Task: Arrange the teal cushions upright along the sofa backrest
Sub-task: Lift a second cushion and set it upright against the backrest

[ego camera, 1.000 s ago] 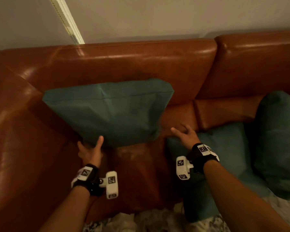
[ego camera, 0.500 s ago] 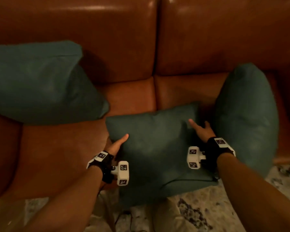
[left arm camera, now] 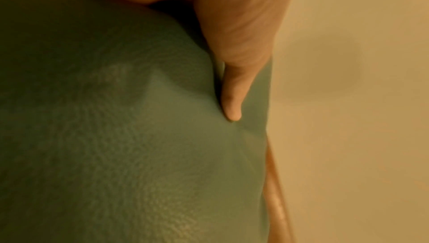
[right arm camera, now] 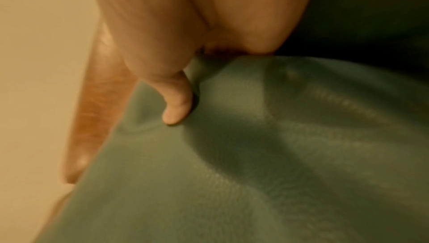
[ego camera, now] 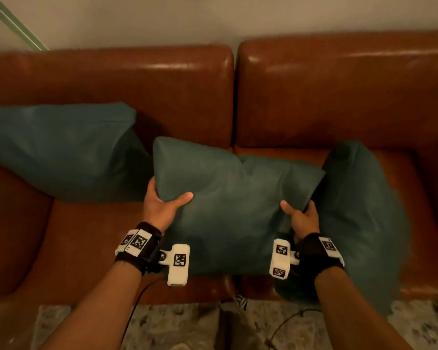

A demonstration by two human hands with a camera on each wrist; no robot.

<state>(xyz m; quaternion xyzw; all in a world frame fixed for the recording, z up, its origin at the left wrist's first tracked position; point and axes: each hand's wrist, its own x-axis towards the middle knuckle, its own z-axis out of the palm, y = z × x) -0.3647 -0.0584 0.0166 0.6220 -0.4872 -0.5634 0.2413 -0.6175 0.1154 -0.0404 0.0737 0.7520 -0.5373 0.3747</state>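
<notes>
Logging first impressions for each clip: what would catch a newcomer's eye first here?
Both hands, left hand and right hand, grip a plump teal cushion by its sides, in front of the glossy brown leather sofa. Two more teal cushions flank it: one leaning at left, one slumped at right.

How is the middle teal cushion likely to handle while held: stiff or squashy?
Probably squashy: the middle cushion dents under the left hand thumb and creases at the right hand. Likely light, since edge grips alone carry it. It may sag or slump once propped.
</notes>
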